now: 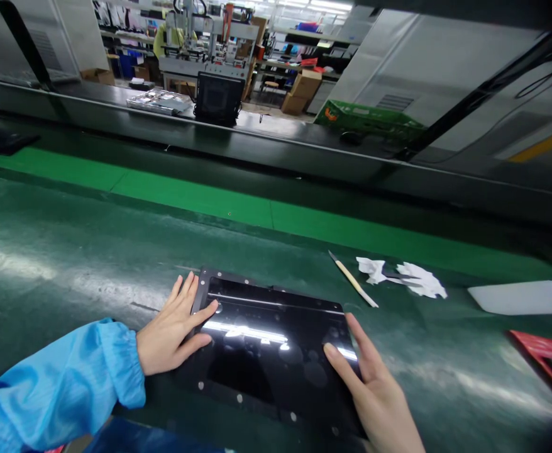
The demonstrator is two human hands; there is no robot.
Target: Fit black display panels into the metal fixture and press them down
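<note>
1. the flat, glossy black panel in its dark metal frame (261, 358) lies face up on the dark green belt surface (68, 251), close in front of the person and between both hands.
2. the left hand (172, 333), coming out of a light blue sleeve (68, 377), is open. its fingers are spread on the belt along the panel's left edge and its thumb lies over the frame.
3. the right hand (375, 390) rests at the right edge, thumb on the shiny face and forefinger stretched along the side. whether the other fingers hook underneath cannot be told.
4. the panel looks stiff and fairly light. its smooth face is probably slippery, easily smudged or scratched, and likely to crack if flexed.
5. the frame's two opposite edges seem the safest hold, using both hands and keeping pressure off the face.
6. a thin wooden-handled stick tool (354, 280) and crumpled white paper scraps (403, 277) lie beyond the right corner, apart from the panel.
</note>
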